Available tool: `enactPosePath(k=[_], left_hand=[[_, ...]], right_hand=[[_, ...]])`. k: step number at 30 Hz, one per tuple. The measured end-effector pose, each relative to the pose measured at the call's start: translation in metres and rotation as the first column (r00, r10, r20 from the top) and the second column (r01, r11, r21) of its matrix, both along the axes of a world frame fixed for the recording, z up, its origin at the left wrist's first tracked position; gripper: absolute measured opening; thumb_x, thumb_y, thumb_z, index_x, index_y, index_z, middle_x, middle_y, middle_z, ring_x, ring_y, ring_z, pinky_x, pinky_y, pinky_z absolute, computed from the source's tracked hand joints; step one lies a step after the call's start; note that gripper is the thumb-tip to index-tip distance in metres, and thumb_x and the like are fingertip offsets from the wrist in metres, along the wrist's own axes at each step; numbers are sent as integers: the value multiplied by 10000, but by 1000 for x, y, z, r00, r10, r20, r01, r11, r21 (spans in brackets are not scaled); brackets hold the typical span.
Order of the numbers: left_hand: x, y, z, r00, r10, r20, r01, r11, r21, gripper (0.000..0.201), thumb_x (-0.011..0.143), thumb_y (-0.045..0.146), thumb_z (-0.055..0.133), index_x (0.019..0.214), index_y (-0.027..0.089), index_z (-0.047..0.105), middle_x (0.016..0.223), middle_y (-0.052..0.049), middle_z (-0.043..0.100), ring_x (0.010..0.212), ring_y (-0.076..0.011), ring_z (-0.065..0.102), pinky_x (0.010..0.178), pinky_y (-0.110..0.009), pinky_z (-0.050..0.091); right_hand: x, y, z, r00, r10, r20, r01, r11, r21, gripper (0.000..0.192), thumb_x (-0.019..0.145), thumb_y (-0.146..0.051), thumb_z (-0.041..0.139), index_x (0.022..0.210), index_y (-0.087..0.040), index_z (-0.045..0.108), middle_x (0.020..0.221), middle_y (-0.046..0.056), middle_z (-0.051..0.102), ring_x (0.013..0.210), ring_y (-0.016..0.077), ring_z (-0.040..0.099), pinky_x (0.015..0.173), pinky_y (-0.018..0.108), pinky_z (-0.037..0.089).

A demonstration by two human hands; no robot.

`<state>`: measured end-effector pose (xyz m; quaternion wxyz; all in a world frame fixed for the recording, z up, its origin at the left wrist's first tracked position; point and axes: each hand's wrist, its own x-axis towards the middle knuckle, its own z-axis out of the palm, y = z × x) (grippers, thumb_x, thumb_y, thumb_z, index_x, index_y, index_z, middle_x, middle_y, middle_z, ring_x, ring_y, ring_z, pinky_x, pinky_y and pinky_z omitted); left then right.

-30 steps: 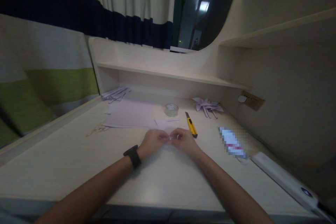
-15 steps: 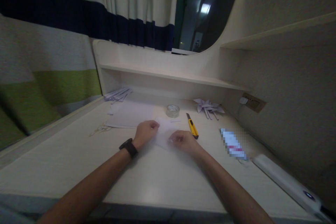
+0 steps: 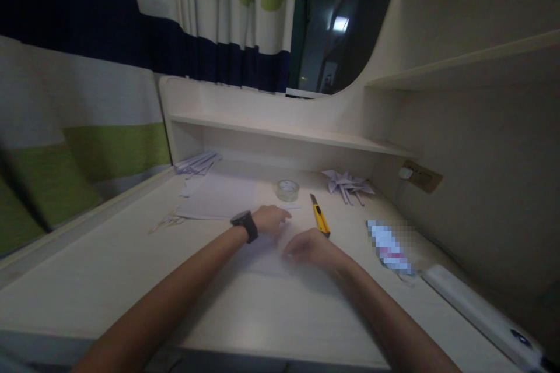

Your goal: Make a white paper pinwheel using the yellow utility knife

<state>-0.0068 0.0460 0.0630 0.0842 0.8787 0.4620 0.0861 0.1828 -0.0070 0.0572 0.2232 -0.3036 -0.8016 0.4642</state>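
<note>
My left hand [image 3: 272, 219], with a black watch [image 3: 245, 225] on its wrist, lies flat with fingers stretched forward on a small white paper sheet [image 3: 265, 252] on the desk [image 3: 131, 268]. My right hand [image 3: 308, 247] rests on the same sheet just to the right, fingers curled down onto it. The sheet is dim and partly hidden under both hands. A yellow utility knife [image 3: 320, 216] lies just beyond my right hand, and a clear tape roll [image 3: 287, 189] stands just beyond my left hand.
A stack of white paper [image 3: 216, 199] lies at the back left, with paper strips [image 3: 196, 161] behind it and scraps [image 3: 167, 221] beside it. Folded paper shapes [image 3: 348, 182] sit at the back right. A blurred packet [image 3: 388, 245] and a long white device [image 3: 476, 309] lie on the right.
My hands were pinched together over a small piece, then drew apart. My left hand has moved forward and flattened; my right hand stays low on the sheet.
</note>
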Motion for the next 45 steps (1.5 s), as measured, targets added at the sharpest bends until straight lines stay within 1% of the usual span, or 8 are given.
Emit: enactPosePath(k=[9, 14, 22, 27, 32, 36, 40, 45], left_hand=[[-4, -6, 8, 990, -48, 129, 53, 998, -29, 191, 664, 170, 617, 794, 210, 752, 764, -55, 713, 738, -195, 623, 680, -246, 414], [-15, -31, 12, 966, 66, 250, -94, 990, 101, 163, 713, 259, 627, 792, 226, 766, 799, -79, 697, 779, -214, 599, 711, -270, 396], [-36, -70, -6, 847, 152, 510, -66, 981, -184, 287, 753, 290, 565, 967, 190, 727, 938, -66, 722, 820, -201, 629, 741, -265, 429], [-38, -78, -7, 720, 285, 632, 7, 909, -417, 419, 833, 454, 471, 943, 127, 709, 888, -94, 701, 740, -182, 614, 616, -252, 444], [-40, -77, -15, 689, 206, 695, 52, 942, -331, 356, 814, 424, 545, 789, 110, 710, 657, -47, 641, 628, -151, 554, 606, -258, 416], [-42, -74, -29, 581, 334, 742, 58, 893, -447, 409, 733, 367, 646, 1033, 90, 665, 701, -63, 671, 621, -161, 596, 606, -283, 454], [-41, -74, -34, 523, 382, 762, 83, 867, -492, 393, 663, 349, 707, 938, 69, 677, 707, -92, 682, 614, -179, 634, 615, -307, 490], [-39, -79, -30, 559, 379, 737, 75, 863, -500, 326, 676, 332, 699, 870, 70, 683, 698, -100, 687, 583, -164, 622, 571, -286, 481]], right_hand=[[10, 7, 3, 996, 20, -90, -41, 969, -242, 334, 541, -313, 801, 800, -119, 720, 565, 11, 646, 458, 105, 564, 446, 213, 444], [10, 13, -8, 990, -27, -136, -14, 956, -294, 342, 498, -299, 815, 767, -115, 710, 579, 19, 662, 442, 96, 560, 430, 202, 433], [9, 14, -15, 982, -62, -176, 5, 952, -307, 335, 487, -278, 823, 752, -111, 704, 585, 19, 663, 438, 91, 546, 416, 193, 412], [9, 17, -20, 986, -62, -155, 18, 963, -270, 336, 508, -292, 825, 769, -114, 710, 528, -7, 630, 407, 76, 503, 403, 186, 382], [6, 14, -24, 976, -89, -200, 37, 967, -251, 337, 539, -320, 821, 796, -128, 718, 704, 47, 704, 511, 93, 565, 490, 204, 436], [0, 8, -22, 959, -121, -258, 45, 959, -280, 351, 499, -314, 840, 773, -129, 719, 764, 68, 718, 664, 152, 644, 643, 264, 496], [-3, 5, -22, 961, -146, -237, 85, 965, -250, 338, 510, -324, 837, 763, -130, 725, 728, 67, 715, 648, 156, 643, 644, 274, 496], [-4, 3, -22, 968, -157, -197, 116, 971, -207, 356, 500, -349, 839, 758, -131, 727, 719, 58, 707, 627, 149, 624, 625, 273, 484]])
